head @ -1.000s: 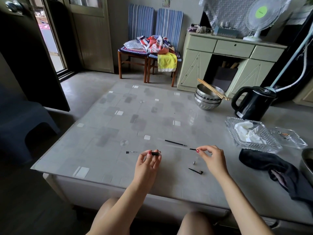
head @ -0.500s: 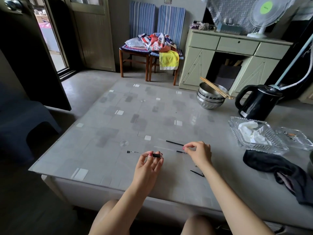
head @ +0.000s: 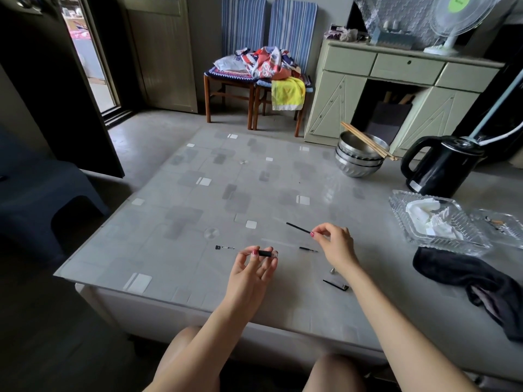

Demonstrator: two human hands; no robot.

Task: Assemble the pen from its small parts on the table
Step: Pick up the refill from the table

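My left hand [head: 252, 267] pinches a clear pen barrel with a black grip [head: 265, 253] just above the table. My right hand [head: 334, 244] pinches the near end of a thin black refill [head: 297, 227], which slants away to the upper left. Loose parts lie on the table: a small black cap piece with a spring [head: 224, 247] to the left, a short black tip piece [head: 308, 249] between my hands, a tiny metal piece [head: 332, 269] and a black clip [head: 336, 284] near my right wrist.
The grey patterned table [head: 198, 210] carries stacked steel bowls with chopsticks [head: 359, 157], a black kettle [head: 441, 168], a glass tray holding tissue [head: 435, 222], a second glass dish [head: 501, 222] and a dark cloth [head: 481, 281] at the right. Chairs and a cabinet stand beyond.
My right hand moved left and away from me, from the short tip piece to the long refill, and pinched its end. My left hand kept holding the barrel in place.
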